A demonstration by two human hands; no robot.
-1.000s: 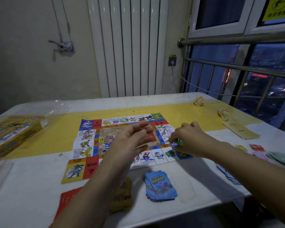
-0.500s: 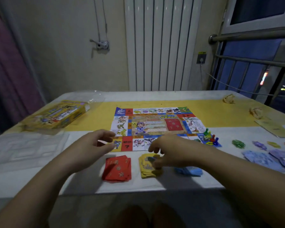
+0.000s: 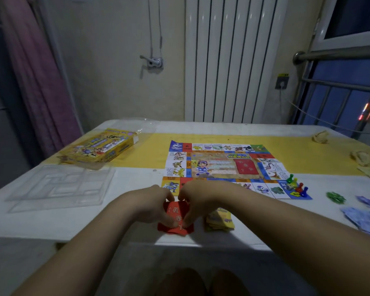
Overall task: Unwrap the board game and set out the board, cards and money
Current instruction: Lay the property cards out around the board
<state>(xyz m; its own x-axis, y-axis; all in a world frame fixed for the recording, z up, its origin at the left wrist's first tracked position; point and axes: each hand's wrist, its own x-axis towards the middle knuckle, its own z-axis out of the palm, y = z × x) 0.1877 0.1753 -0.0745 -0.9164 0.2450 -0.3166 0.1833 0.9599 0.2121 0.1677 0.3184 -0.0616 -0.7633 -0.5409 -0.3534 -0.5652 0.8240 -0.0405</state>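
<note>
Head: red cards point(image 3: 174, 211) in right hand point(image 3: 201, 199)

A cream wall point(image 3: 107, 82) closes the far side of the dim room; a tall white ribbed radiator point(image 3: 231, 60) stands against it, behind the table point(image 3: 120, 210); left of the radiator a metal valve point(image 3: 155, 62) sits on the wall, with thin pipes point(image 3: 151, 28) dropping to it; a pink curtain point(image 3: 36, 71) hangs at the far left; a socket point(image 3: 282, 83) is fixed right of the radiator; at the right a white-framed window point(image 3: 350, 28) shows deep blue dusk and a red glow point(image 3: 367, 110) beyond a steel railing point(image 3: 338, 54); the white table carries a yellow band point(image 3: 154, 154); the floor point(image 3: 30, 263) is grey
</note>
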